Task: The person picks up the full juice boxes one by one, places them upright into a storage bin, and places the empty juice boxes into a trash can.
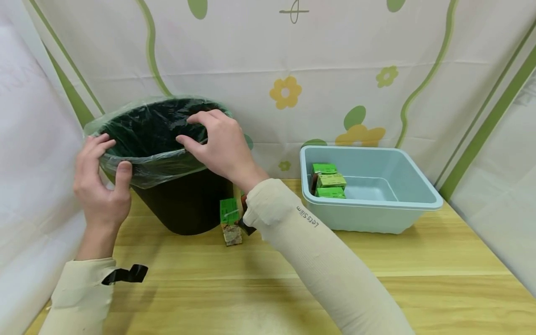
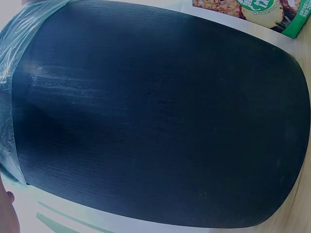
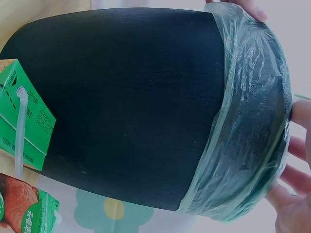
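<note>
A black bin (image 1: 180,200) lined with a clear green plastic bag (image 1: 163,170) stands upright at the left. My left hand (image 1: 100,181) rests at its left rim, fingers over the edge and thumb outside against the bag. My right hand (image 1: 222,144) arches over the right side of the opening, with a gap between thumb and fingers. In the right wrist view, the right hand's fingers (image 3: 299,145) are right at the bag's folded edge. Beside the bin stands a green drink carton (image 3: 29,116) with a bent straw; another carton (image 3: 24,206) with a red picture is close to it.
A pale blue plastic tub (image 1: 368,214) stands at the right with several green drink cartons (image 1: 331,180) along its left side. Behind the wooden table (image 1: 209,288) hangs a white cloth (image 1: 234,42) with flowers. Black straps hang from the sleeves.
</note>
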A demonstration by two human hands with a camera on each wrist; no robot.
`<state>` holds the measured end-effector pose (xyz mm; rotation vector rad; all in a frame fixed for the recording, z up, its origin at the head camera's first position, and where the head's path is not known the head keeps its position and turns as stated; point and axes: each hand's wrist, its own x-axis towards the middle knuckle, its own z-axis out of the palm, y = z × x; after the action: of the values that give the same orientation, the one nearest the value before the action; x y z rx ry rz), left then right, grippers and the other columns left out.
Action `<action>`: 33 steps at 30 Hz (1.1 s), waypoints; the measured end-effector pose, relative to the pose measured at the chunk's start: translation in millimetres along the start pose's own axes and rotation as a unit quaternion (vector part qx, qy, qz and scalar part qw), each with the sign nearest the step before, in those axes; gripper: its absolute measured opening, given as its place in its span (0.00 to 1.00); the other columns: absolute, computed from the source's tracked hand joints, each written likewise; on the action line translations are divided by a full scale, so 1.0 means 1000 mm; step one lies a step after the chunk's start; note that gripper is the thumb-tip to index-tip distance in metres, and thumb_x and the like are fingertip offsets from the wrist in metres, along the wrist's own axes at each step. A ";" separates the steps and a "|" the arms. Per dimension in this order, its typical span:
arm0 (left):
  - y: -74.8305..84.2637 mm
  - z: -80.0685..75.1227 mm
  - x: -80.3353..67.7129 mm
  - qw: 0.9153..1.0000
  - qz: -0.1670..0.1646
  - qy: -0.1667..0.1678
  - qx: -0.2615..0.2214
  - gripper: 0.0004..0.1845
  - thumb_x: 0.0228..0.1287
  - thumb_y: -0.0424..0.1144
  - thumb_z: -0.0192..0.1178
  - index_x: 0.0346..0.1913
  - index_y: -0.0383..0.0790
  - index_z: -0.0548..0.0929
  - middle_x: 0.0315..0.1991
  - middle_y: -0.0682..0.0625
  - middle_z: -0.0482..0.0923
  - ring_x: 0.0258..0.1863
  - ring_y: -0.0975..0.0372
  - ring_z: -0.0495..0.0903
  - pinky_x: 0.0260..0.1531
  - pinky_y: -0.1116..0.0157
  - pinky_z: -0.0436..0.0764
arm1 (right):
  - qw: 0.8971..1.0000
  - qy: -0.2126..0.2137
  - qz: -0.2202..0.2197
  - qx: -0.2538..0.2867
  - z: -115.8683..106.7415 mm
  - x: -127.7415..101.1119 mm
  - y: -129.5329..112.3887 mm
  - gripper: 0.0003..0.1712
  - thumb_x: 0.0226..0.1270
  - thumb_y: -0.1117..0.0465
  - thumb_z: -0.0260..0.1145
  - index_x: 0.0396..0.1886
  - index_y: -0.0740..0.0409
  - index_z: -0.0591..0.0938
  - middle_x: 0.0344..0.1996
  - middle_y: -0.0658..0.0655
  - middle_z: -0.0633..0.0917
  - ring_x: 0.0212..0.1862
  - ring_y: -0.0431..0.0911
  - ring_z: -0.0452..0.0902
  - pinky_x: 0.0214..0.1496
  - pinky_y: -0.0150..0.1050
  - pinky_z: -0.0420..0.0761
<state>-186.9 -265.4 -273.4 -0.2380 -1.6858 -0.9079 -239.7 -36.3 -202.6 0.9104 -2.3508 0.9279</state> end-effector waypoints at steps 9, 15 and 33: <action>-0.005 -0.003 -0.001 1.000 -0.003 0.000 0.003 0.41 0.70 0.65 0.61 0.60 0.25 0.83 0.67 0.33 0.80 0.79 0.47 0.70 0.83 0.59 0.61 | 0.998 -0.005 0.007 0.057 0.001 -0.005 0.006 0.25 0.77 0.46 0.69 0.68 0.49 0.83 0.67 0.49 0.85 0.70 0.43 0.78 0.70 0.33 0.78; -0.004 -0.005 -0.001 1.000 -0.002 0.001 0.008 0.42 0.69 0.66 0.61 0.60 0.26 0.84 0.67 0.33 0.80 0.79 0.47 0.70 0.83 0.59 0.61 | 0.980 0.034 0.005 0.197 -0.004 -0.015 0.017 0.24 0.75 0.54 0.72 0.67 0.51 0.85 0.65 0.53 0.85 0.67 0.43 0.80 0.70 0.31 0.79; -0.017 -0.008 -0.002 1.000 0.003 -0.011 0.013 0.41 0.69 0.67 0.61 0.62 0.29 0.84 0.69 0.38 0.80 0.80 0.46 0.68 0.84 0.59 0.60 | 0.951 0.062 0.138 0.268 0.008 -0.085 0.086 0.25 0.72 0.53 0.74 0.67 0.47 0.83 0.66 0.49 0.83 0.66 0.46 0.80 0.71 0.48 0.81</action>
<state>-190.4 -281.6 -282.2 -0.2372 -1.7149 -0.8809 -245.0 40.7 -295.7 0.6855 -2.1829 1.7422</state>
